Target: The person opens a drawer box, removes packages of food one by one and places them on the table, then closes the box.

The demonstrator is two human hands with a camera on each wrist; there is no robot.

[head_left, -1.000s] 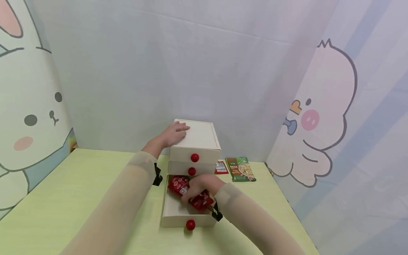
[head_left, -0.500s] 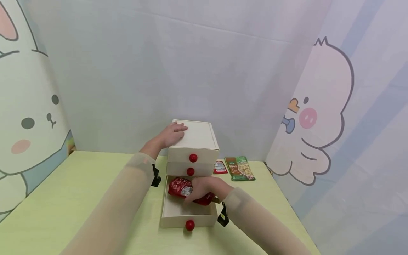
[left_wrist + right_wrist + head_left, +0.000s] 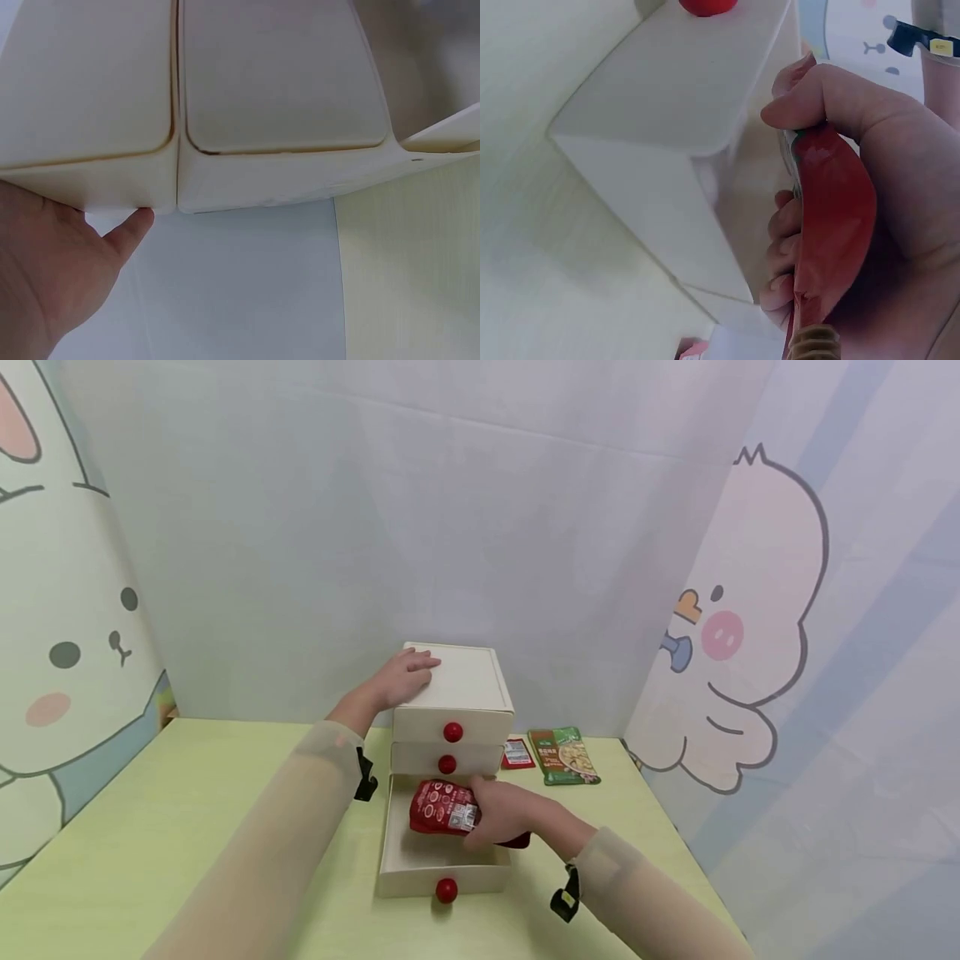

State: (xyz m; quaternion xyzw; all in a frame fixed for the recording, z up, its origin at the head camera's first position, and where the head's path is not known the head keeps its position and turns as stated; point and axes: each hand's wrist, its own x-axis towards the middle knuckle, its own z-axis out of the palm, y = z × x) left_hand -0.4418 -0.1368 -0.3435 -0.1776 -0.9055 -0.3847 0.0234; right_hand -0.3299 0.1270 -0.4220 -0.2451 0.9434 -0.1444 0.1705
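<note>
My right hand (image 3: 504,814) grips a red spouted pouch (image 3: 441,807), which has white print and a label. Its ribbed brown cap (image 3: 815,343) shows at the bottom of the right wrist view. The pouch is above the pulled-out bottom drawer (image 3: 411,883) of a small cream drawer cabinet (image 3: 468,681). Fingers and thumb close round the pouch from both sides. My left hand (image 3: 399,680) rests on the cabinet's top left edge, with its thumb (image 3: 131,234) against the side in the left wrist view.
The two upper drawers are pushed in, each with a red knob (image 3: 452,732). Right of the cabinet, a green food packet (image 3: 564,757) and a smaller red packet (image 3: 517,754) lie on the pale green table (image 3: 240,793). Printed curtains surround the table.
My right hand has moved right with the red pouch, which has shifted right and turned more level over the drawer. The left hand stays on the cabinet.
</note>
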